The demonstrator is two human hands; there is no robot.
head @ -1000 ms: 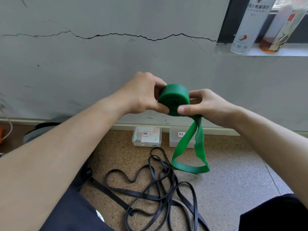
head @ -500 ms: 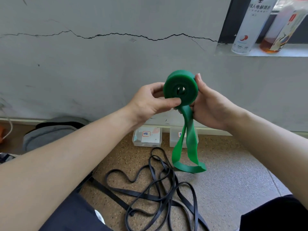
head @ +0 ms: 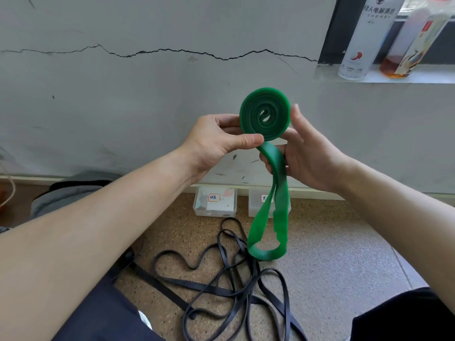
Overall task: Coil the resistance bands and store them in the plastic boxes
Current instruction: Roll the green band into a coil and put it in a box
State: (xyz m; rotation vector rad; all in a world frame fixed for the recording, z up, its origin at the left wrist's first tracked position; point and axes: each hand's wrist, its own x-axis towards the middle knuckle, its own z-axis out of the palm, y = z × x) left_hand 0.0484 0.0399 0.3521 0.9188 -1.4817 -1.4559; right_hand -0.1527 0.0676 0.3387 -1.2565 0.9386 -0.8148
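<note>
A green resistance band (head: 264,114) is partly rolled into a flat spiral coil held up in front of the wall, and its loose loop hangs down to about floor level. My left hand (head: 216,141) pinches the coil's lower left edge between thumb and fingers. My right hand (head: 302,153) supports the coil from the right, its lower fingers curled round the hanging strip. A black resistance band (head: 221,286) lies tangled on the floor below. Two clear plastic boxes (head: 215,201) (head: 256,205) with labels stand against the wall's base; the green loop partly hides the right one.
Two bottles (head: 364,38) (head: 413,43) stand on a ledge at the upper right. A cracked grey wall (head: 123,94) faces me. A grey bag (head: 64,193) lies on the floor at the left. My dark-trousered knees fill the bottom corners.
The coil has been raised and turned so its spiral face points at me. More band is wound on, and the hanging loop has grown shorter.
</note>
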